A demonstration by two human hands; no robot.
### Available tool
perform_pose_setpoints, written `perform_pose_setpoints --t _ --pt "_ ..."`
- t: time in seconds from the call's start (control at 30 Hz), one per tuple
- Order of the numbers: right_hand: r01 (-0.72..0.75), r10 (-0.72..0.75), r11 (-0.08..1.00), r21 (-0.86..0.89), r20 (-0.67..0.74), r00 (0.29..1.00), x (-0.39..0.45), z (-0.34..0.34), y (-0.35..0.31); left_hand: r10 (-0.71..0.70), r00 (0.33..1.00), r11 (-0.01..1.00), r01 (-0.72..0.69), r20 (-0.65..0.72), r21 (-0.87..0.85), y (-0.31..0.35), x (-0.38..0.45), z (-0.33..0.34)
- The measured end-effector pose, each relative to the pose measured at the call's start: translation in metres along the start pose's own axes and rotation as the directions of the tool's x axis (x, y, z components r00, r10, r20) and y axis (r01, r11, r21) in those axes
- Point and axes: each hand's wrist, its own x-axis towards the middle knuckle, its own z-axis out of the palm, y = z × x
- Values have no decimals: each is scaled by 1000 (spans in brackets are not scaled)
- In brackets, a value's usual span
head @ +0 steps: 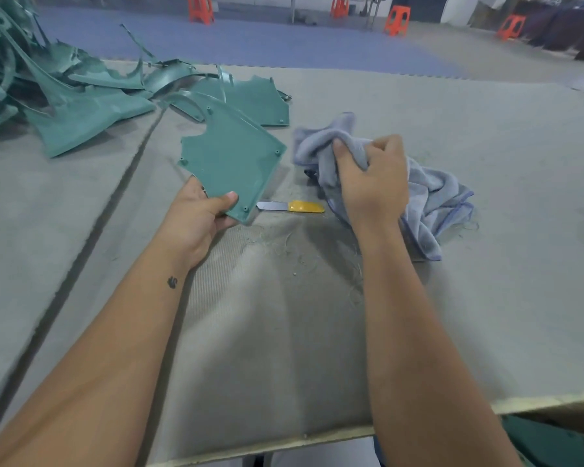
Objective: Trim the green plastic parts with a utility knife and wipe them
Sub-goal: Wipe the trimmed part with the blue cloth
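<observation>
Far to your left, a pile of green parts (pixel 64 92) is lying heaped on the grey table (pixel 486 298), thin shells with long curved tails that are probably going to snag on each other when you are pulling one free.

Your left hand (pixel 196 220) is gripping the green panel (pixel 230 156) by its near corner, thumb pressing on the top face and fingers curling underneath, so the panel is tilting up off the table. It is looking light and fairly stiff, holding its shape from that single corner, though the smooth face may be slippery. While you are wiping, you will likely want your grip staying on the edge, clear of the small raised studs near the rim.

Just right of that corner, the utility knife (pixel 292 206) is lying flat on the table, blade out and pointing toward your left hand, touching neither hand; its yellow handle end is the part to take.

Your right hand (pixel 373 183) is closing round a bunch of the blue-grey cloth (pixel 432 197), fingers curling into the folds. The cloth is soft and limp, trailing across the table to the right.
</observation>
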Motion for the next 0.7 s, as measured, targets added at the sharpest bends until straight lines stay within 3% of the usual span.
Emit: perform_pose_setpoints --t 0.1,0.2,0.4,0.5,0.6,0.7 --pt "-68 65 997 38 81 995 -2 4 0 5 1000 999 -5 1 -33 1 -2 0" --pt "-122 119 972 200 28 993 -6 3 -3 4 1000 997 -6 -24 -82 3 -3 0" --pt "79 -43 874 479 -85 995 -13 3 -19 -28 997 986 15 -73 -167 6 -2 -2" --pt "-38 79 770 636 -36 996 -13 4 -26 -33 996 984 18 -83 -175 6 -2 -2" --pt "-156 170 769 620 36 985 -11 7 -24 -26 996 984 11 -81 -179 5 -2 -1" --pt "-170 253 869 464 -123 960 -10 9 -17 -12 997 978 -5 -80 -210 5 -3 0"
